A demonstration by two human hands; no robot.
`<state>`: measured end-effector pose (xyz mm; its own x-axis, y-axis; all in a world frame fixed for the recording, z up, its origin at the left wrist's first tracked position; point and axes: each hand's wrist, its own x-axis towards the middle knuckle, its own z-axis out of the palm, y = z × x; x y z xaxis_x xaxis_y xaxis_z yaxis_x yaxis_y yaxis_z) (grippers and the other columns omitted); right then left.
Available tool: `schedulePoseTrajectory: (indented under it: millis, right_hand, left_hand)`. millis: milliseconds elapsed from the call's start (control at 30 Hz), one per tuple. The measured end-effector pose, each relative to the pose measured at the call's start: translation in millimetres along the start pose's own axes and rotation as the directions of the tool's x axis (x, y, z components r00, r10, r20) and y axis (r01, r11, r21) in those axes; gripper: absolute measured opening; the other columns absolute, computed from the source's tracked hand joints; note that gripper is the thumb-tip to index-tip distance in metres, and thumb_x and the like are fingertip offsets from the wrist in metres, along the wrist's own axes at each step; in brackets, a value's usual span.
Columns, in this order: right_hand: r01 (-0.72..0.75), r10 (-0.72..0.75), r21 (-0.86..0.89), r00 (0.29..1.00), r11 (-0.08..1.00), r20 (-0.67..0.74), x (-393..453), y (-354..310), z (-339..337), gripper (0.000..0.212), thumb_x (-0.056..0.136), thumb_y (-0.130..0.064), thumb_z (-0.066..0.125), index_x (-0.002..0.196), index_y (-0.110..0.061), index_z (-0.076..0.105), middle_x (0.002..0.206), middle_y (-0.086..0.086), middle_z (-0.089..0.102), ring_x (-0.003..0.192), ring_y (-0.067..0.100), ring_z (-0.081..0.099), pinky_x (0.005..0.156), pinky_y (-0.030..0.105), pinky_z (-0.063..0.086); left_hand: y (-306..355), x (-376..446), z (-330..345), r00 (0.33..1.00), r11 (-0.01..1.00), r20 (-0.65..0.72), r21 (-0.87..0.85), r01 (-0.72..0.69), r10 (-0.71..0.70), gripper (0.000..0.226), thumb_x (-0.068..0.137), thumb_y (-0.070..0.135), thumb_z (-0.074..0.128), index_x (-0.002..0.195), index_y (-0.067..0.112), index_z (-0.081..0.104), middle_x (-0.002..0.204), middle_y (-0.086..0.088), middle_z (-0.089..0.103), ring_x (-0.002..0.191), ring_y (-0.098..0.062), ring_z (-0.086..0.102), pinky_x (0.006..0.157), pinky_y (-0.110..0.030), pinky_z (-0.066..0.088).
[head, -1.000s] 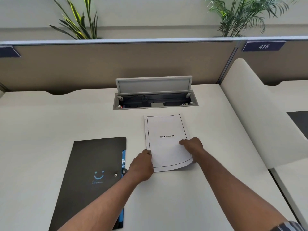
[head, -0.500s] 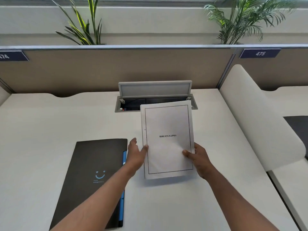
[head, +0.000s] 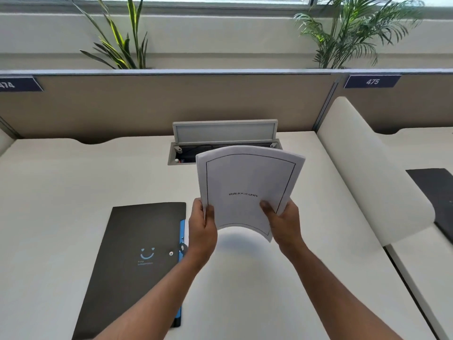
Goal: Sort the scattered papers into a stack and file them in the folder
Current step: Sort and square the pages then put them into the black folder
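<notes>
A stack of white papers, its top sheet bordered and headed BIBLIOGRAPHY, is held upright and bowed above the white desk. My left hand grips the stack's lower left edge, thumb on the front. My right hand grips its lower right edge the same way. A closed black folder with a blue smile logo, a blue inner edge and a button clasp lies flat on the desk to the left of my left hand.
An open cable box with a raised grey lid sits in the desk behind the papers. A beige partition runs across the back, plants above it. A curved white divider bounds the desk on the right.
The stack has gone from lying flat on the desk to being lifted upright in both hands, and it is now bowed. The folder has not moved.
</notes>
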<state>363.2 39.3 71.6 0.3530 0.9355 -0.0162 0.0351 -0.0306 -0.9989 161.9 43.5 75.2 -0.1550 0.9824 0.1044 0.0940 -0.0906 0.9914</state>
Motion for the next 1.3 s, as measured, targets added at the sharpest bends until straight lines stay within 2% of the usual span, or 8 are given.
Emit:
schedulePoseTrajectory:
  millis: [167, 333, 633, 733, 933, 1033, 1200, 1300]
  right_hand:
    - [-0.085, 0.084, 0.007, 0.996, 0.996, 0.007, -18, 20, 8, 0.023, 0.089, -0.017, 0.080, 0.111, -0.020, 0.071, 0.105, -0.001, 0.079, 0.099, 0.021, 0.075, 0.087, 0.041, 0.061]
    - [-0.093, 0.092, -0.009, 0.996, 0.996, -0.020, -21, 24, 11, 0.016, 0.088, -0.020, 0.081, 0.100, -0.028, 0.073, 0.098, -0.008, 0.080, 0.091, 0.011, 0.076, 0.081, 0.031, 0.060]
    - [-0.074, 0.080, -0.189, 0.997, 0.979, 0.023, -15, 26, 5, 0.024, 0.090, -0.017, 0.079, 0.112, -0.016, 0.073, 0.104, -0.003, 0.078, 0.098, 0.018, 0.074, 0.086, 0.040, 0.061]
    - [-0.142, 0.161, -0.155, 0.980, 0.978, 0.115, -10, 20, -2, 0.029, 0.088, -0.015, 0.080, 0.116, -0.013, 0.073, 0.108, 0.000, 0.079, 0.099, 0.021, 0.075, 0.085, 0.040, 0.061]
    - [-0.376, 0.372, -0.039, 0.885, 0.926, 0.279, -18, 20, -9, 0.031, 0.081, 0.001, 0.081, 0.110, -0.009, 0.075, 0.106, 0.009, 0.080, 0.095, 0.027, 0.078, 0.072, 0.030, 0.061]
    - [-0.424, 0.416, -0.046, 0.854, 0.905, 0.313, -27, 23, -2, 0.035, 0.081, 0.003, 0.081, 0.114, -0.006, 0.074, 0.105, 0.010, 0.080, 0.095, 0.028, 0.078, 0.071, 0.030, 0.060]
    - [-0.451, 0.447, -0.075, 0.823, 0.889, 0.350, -41, 17, 21, 0.038, 0.081, 0.004, 0.080, 0.118, -0.004, 0.073, 0.107, 0.010, 0.080, 0.100, 0.031, 0.076, 0.084, 0.039, 0.061]
    - [-0.450, 0.437, -0.065, 0.808, 0.891, 0.395, -47, 4, 36, 0.041, 0.081, 0.003, 0.080, 0.121, -0.004, 0.072, 0.112, 0.012, 0.079, 0.105, 0.034, 0.075, 0.095, 0.047, 0.059]
  left_hand:
    - [-12, -7, -2, 0.997, 0.993, 0.069, 0.114, -0.036, 0.028, 0.011, 0.106, 0.018, 0.040, 0.110, 0.011, 0.047, 0.094, 0.001, 0.062, 0.079, -0.001, 0.059, 0.067, -0.016, 0.050]
    - [-22, -3, 0, 0.997, 0.985, 0.071, 0.172, 0.000, -0.012, 0.014, 0.106, 0.013, 0.038, 0.114, 0.007, 0.046, 0.096, 0.008, 0.061, 0.080, 0.003, 0.059, 0.065, -0.008, 0.046]
    - [-20, 12, -14, 0.991, 0.953, 0.130, 0.304, -0.007, -0.034, 0.014, 0.104, 0.010, 0.039, 0.092, 0.018, 0.041, 0.077, 0.000, 0.058, 0.059, -0.006, 0.048, 0.055, -0.026, 0.041]
    - [-16, 14, -28, 0.984, 0.926, 0.176, 0.374, -0.058, -0.010, 0.007, 0.103, 0.016, 0.043, 0.100, 0.021, 0.046, 0.089, 0.000, 0.062, 0.074, -0.014, 0.057, 0.063, -0.031, 0.046]
    - [-31, -5, -82, 0.985, 0.859, -0.161, 0.511, 0.031, 0.061, 0.021, 0.102, 0.022, 0.047, 0.116, 0.012, 0.059, 0.109, 0.001, 0.057, 0.103, -0.015, 0.053, 0.088, -0.031, 0.044]
    - [-51, -20, -114, 0.964, 0.745, -0.259, 0.632, 0.213, -0.056, 0.017, 0.100, 0.021, 0.048, 0.111, 0.017, 0.061, 0.109, 0.001, 0.058, 0.101, -0.014, 0.053, 0.083, -0.029, 0.043]
    - [-62, -41, -129, 0.939, 0.600, -0.096, 0.747, 0.287, -0.330, 0.021, 0.095, 0.039, 0.056, 0.107, 0.024, 0.063, 0.100, 0.008, 0.062, 0.094, -0.015, 0.061, 0.075, -0.032, 0.048]
    - [-62, -38, -125, 0.882, 0.518, -0.057, 0.791, 0.325, -0.467, 0.015, 0.094, 0.026, 0.052, 0.105, 0.019, 0.060, 0.109, 0.000, 0.065, 0.093, -0.019, 0.062, 0.078, -0.036, 0.051]
